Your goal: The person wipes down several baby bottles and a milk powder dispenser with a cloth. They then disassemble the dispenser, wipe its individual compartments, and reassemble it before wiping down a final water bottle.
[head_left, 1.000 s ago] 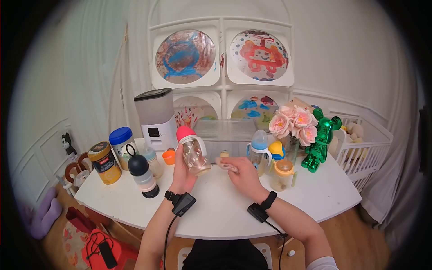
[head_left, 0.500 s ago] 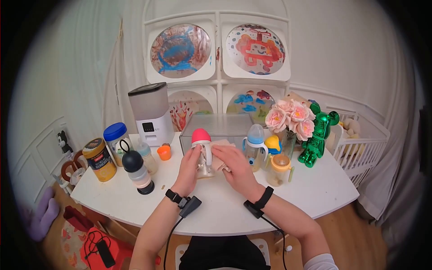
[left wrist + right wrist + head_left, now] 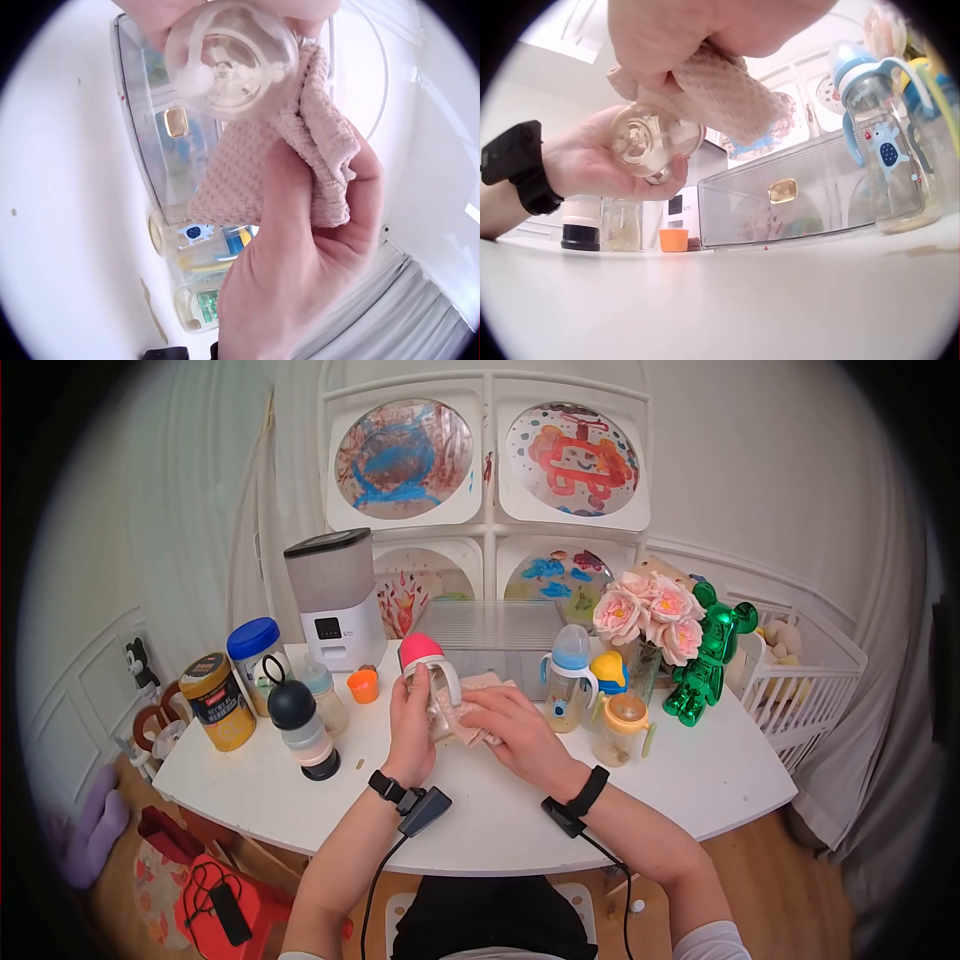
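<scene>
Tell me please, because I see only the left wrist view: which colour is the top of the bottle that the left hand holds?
Observer: The bottle in the left hand has a pink top.
Operator: Thank you. Is there also a cup on the table, outside my view?
Observer: Yes, an orange cup is on the table, near a white machine.
</scene>
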Demonstrator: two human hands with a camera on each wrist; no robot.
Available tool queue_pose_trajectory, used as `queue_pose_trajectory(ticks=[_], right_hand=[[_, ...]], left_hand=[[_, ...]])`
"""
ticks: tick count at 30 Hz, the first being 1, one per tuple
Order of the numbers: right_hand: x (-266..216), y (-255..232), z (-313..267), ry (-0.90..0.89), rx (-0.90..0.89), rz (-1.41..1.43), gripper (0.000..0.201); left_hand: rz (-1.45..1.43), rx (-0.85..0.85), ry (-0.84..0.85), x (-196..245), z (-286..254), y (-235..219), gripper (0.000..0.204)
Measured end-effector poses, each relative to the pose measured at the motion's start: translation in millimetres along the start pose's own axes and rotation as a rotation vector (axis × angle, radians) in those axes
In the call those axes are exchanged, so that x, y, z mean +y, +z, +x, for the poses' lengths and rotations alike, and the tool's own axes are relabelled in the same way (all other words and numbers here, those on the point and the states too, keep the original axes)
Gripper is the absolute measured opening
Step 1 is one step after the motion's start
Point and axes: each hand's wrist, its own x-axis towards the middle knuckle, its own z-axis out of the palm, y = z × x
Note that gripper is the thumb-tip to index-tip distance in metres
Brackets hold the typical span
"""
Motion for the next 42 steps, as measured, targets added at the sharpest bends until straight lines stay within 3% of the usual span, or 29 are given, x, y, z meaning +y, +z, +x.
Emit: queue_pose_trajectory(ticks=[5, 8, 10, 14, 17, 20, 22, 26, 28, 29, 31, 32, 34, 36, 38, 40, 41, 42], right_hand=[[-12, -2, 5, -0.126, -0.038, -0.14, 0.048], [-21, -7, 9, -0.295, -0.043, -0.255, 0.045], [-28, -7, 11, -0.389, -0.075, -0.477, 0.042], [-33, -8, 13, -0.396, -0.117, -0.522, 0.043], [-33, -7, 13, -0.395, -0.141, -0.541, 0.043], [-28, -4, 9, -0.347, -0.194, -0.536, 0.044], [-22, -4, 9, -0.283, -0.187, -0.445, 0.042], [-4, 1, -5, -0.131, -0.298, -0.402, 0.038], [1, 0, -8, 0.059, -0.215, -0.321, 0.041], [0, -1, -5, 0.053, -0.215, -0.325, 0.041], [1, -5, 0, 0.142, 0.107, -0.26, 0.048], [-1, -6, 4, 0.134, 0.099, -0.263, 0.048], [-5, -8, 13, 0.201, 0.368, -0.073, 0.055], [-3, -8, 12, 0.228, 0.374, -0.012, 0.057], [-2, -8, 10, 0.261, 0.382, 0.051, 0.059], [-2, -4, 8, 0.258, 0.238, 0.083, 0.057], [-6, -4, 10, 0.156, 0.217, -0.122, 0.057], [-7, 1, 11, 0.16, 0.216, -0.122, 0.057]], left_hand=[[-0.168, 0.02, 0.026, 0, 3, -2, 0.056], [-0.257, -0.018, -0.094, 12, -12, 7, 0.062], [-0.356, -0.178, -0.281, 2, -7, -2, 0.068], [-0.426, -0.217, -0.363, -10, -5, -6, 0.071], [-0.431, -0.149, -0.363, -3, -7, -5, 0.076], [-0.548, -0.11, -0.355, 6, -2, -8, 0.079], [-0.62, -0.025, -0.255, 9, 1, -9, 0.079], [-0.599, -0.073, -0.106, -2, 18, -22, 0.078], [-0.643, -0.066, -0.106, -5, 19, -25, 0.076], [-0.646, -0.069, -0.1, 6, 13, -17, 0.076], [-0.518, -0.019, -0.14, 21, -1, -4, 0.074], [-0.529, -0.017, -0.136, 19, 0, -4, 0.074], [-0.361, -0.197, -0.21, 13, 1, -5, 0.07], [-0.419, -0.273, -0.253, 10, -4, -3, 0.065], [-0.252, -0.433, -0.407, -7, -2, -8, 0.057], [-0.229, -0.41, -0.34, -23, -5, 2, 0.052], [-0.244, -0.296, -0.327, -17, -14, 10, 0.053], [-0.259, -0.181, -0.311, -13, -19, 15, 0.055]])
